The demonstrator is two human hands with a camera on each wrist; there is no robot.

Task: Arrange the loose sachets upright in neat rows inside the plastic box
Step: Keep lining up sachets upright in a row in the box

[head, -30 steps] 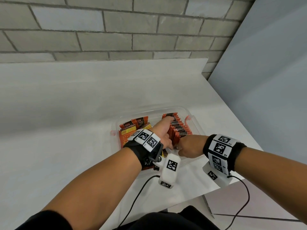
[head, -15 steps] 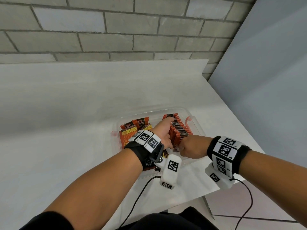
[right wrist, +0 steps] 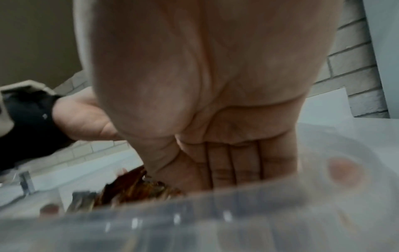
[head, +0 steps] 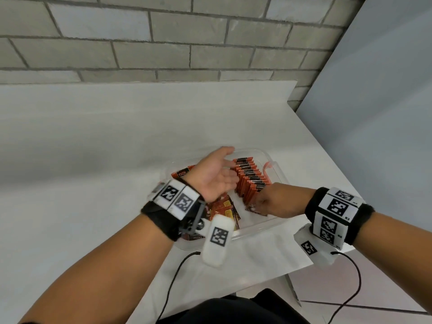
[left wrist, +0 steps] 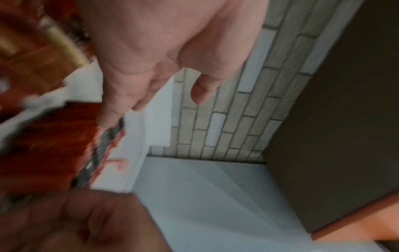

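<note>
Left wrist view is smeared: the sachets (left wrist: 43, 145) are just a red blur. The right hand (head: 275, 202) hides its own fingers behind the row's near end, so its grip can't be read. The plastic box (right wrist: 194, 226) wall fogs the right wrist view.

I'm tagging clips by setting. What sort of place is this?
Probably a plain indoor workspace or utility room, not clearly a home or shop: a bare white table set against a grey brick wall, with a tiled floor below.
</note>
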